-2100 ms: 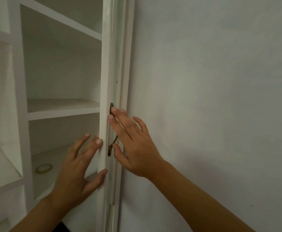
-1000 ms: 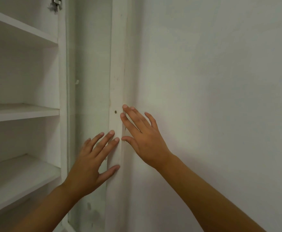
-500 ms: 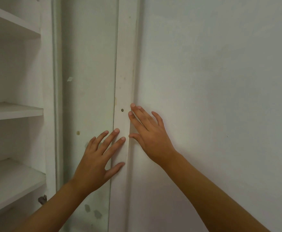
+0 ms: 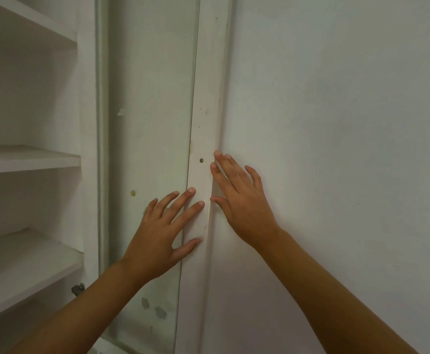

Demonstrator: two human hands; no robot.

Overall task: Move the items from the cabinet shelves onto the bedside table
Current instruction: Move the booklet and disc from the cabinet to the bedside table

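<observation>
With the cabinet door point(image 4: 155, 123) swung flat to the wall point(image 4: 336, 123), press with straight, spread fingers: left hand point(image 4: 157, 236) on its frame, right hand point(image 4: 242, 200) beside its edge. Release only once it rests. The visible shelves point(image 4: 25, 159) show no items.

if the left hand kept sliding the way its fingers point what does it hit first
Probably the right hand. The left hand lies flat on the door frame, fingers aimed up and right toward it; past that, the wall.
</observation>
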